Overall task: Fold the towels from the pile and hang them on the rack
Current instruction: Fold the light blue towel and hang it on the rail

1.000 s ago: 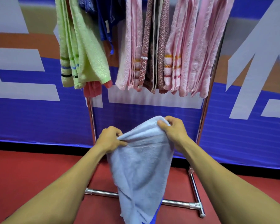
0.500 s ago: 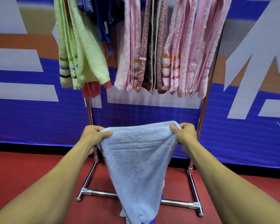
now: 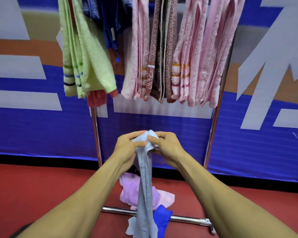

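The pale blue terry towel (image 3: 145, 182) is pinched at its top by the left hand (image 3: 127, 148) and right hand (image 3: 167, 147), corners brought together to halve it, below the chrome rack (image 3: 213, 127)'s hung towels, hanging long.

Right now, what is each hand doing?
Left hand: fingers pinch the top of the light blue towel.
Right hand: fingers pinch the same towel's top, beside the left.
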`<action>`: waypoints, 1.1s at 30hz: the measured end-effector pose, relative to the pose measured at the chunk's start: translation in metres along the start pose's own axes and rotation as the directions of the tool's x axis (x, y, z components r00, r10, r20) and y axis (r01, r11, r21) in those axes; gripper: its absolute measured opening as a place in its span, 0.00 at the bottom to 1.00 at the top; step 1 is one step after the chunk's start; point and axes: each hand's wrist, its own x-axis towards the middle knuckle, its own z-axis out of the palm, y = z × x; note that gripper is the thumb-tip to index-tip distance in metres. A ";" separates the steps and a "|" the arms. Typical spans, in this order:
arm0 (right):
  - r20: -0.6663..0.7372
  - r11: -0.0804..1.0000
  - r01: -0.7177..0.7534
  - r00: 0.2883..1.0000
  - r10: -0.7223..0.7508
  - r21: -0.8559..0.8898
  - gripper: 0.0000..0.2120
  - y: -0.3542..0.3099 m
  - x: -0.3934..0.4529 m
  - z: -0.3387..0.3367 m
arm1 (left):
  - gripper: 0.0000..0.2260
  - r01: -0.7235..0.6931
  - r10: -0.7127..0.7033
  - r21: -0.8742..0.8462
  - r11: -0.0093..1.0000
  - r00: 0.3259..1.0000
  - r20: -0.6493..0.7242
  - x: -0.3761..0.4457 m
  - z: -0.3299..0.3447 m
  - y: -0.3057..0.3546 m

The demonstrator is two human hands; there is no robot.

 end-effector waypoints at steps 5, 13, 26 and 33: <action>0.039 1.000 0.011 0.999 -0.010 -0.004 0.10 0.001 0.001 -0.010 | 0.18 0.024 -0.024 -0.035 0.999 1.000 0.015 -0.003 0.001 -0.002; -0.057 1.000 0.027 0.998 -0.027 0.003 0.07 0.003 0.001 -0.006 | 0.08 0.024 -0.025 -0.011 1.000 0.988 -0.152 0.001 -0.001 -0.009; -0.118 0.981 0.063 0.989 -0.086 -0.185 0.05 0.020 -0.001 0.017 | 0.08 -0.077 0.076 0.001 0.997 0.983 -0.169 -0.005 0.006 -0.009; -0.100 0.974 0.114 0.986 -0.136 -0.198 0.06 0.016 -0.005 0.014 | 0.10 -0.086 0.091 0.052 0.995 0.992 -0.088 -0.002 0.005 -0.010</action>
